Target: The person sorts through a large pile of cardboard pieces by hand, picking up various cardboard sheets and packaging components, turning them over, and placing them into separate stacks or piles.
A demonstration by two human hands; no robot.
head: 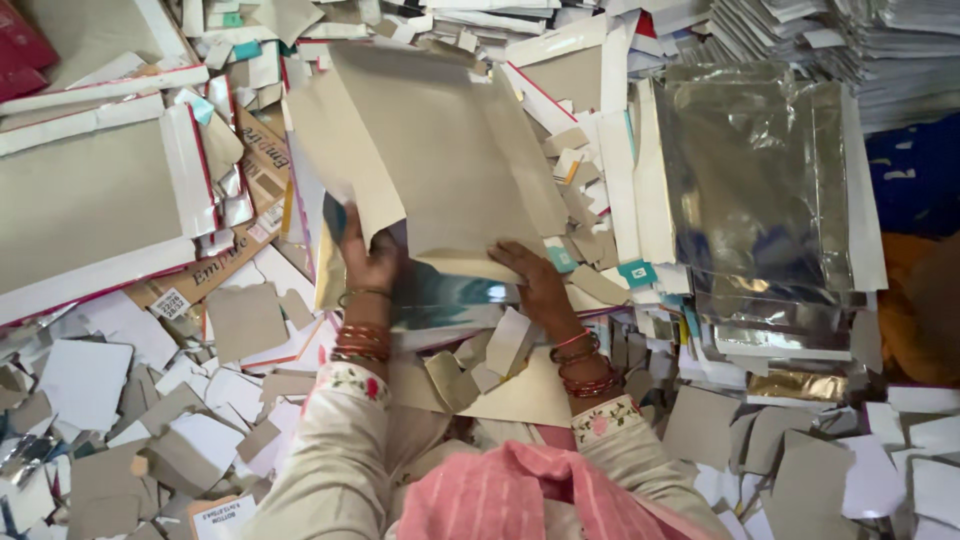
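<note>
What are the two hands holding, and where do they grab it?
Both hands grip a large grey-brown cardboard sheet by its bottom edge: the left hand at the lower left corner, the right hand at the lower right.

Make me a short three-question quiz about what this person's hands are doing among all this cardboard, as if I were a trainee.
1. True or false: both hands are on the same large brown cardboard sheet.
2. What lies to the right of that sheet? A) a stack of shiny silver sheets B) a red bucket C) a coil of rope
3. Fill in: the left hand grips the sheet's lower ______ edge.

Key
1. True: the right hand also presses on its lower edge.
2. A: the stack of silver sheets.
3. left.
</note>
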